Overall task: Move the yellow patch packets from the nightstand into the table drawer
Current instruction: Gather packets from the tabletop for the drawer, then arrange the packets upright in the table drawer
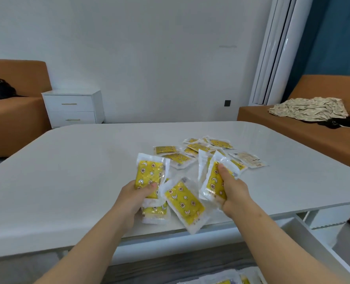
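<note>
White table (67, 171) | both hands (133, 198) (234, 193) clutch yellow packets (147, 175), thumbs on top

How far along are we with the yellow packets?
Done: some packets already lie in the open drawer. In hand: the left hand and right hand each grip a bunch over the table. Left: a scattered pile on the tabletop.

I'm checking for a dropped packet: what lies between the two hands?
Head view: one tilted yellow packet shows between the left hand and the right hand, over the table's near edge; whether it rests there is unclear.
</note>
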Demonstrator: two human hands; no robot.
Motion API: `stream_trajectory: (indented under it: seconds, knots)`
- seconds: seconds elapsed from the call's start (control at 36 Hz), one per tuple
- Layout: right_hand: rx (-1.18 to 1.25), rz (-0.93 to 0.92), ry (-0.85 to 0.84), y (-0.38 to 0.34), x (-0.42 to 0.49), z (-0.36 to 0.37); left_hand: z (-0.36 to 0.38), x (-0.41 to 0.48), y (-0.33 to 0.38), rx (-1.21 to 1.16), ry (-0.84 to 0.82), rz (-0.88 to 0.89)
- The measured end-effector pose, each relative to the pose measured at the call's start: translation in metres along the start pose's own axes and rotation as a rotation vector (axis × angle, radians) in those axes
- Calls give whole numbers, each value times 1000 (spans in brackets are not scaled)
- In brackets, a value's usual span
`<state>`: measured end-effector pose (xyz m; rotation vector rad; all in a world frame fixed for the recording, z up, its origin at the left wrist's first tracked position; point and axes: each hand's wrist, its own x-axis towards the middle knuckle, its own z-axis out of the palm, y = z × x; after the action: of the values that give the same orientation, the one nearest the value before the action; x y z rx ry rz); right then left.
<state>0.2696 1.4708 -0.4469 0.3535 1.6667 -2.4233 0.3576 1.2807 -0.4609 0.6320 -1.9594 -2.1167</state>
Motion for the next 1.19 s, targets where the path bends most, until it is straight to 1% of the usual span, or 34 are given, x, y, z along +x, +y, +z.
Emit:
stream_trajectory:
  seconds: [0.06,0.14,0.19,0.25,0.31,0.39,0.44,0.5,0.61,0.69,0.78,0.83,0.94,1.03,1.14,1.19]
  knots:
    - [-30,-23,-17,6,-3,1,0,-6,-4,-41,31,27]
    - [-287,-168,65,23,-5,3,9,-9,-11,11,101,87]
    - [-365,-202,108,30,-9,5,17,-11,-15,41,144,114]
    - [-339,-227,113,31,-11,4,23,-11,-15,38,165,110]
    - [-282,-222,83,30,-13,2,23,-13,-15,-10,161,75]
    - [-203,-171,-3,29,-20,0,15,-20,-14,-118,120,27]
    - [-180,-126,-78,32,-26,1,9,-28,-15,-134,101,40]
    - [-189,-119,-139,38,-33,2,4,-35,-16,-125,97,67]
    - [-204,-156,-162,53,-47,1,-4,-48,-20,-123,135,122]
    - [-248,-212,-202,61,-55,-4,-11,-61,-28,-87,143,171]
    - [-302,-228,-284,73,-65,-11,-19,-75,-43,-6,56,192]
    - [-354,-227,-328,82,-69,-15,-25,-79,-54,96,-5,184]
    - [-463,-206,-376,91,-67,-20,-33,-78,-68,377,-81,189]
    - [-524,-200,-384,93,-64,-22,-38,-77,-75,426,-103,146]
    - [-676,-195,-379,98,-68,-24,-42,-78,-82,424,-145,-15]
    - [-715,-183,-362,99,-69,-25,-44,-77,-82,404,-146,-87]
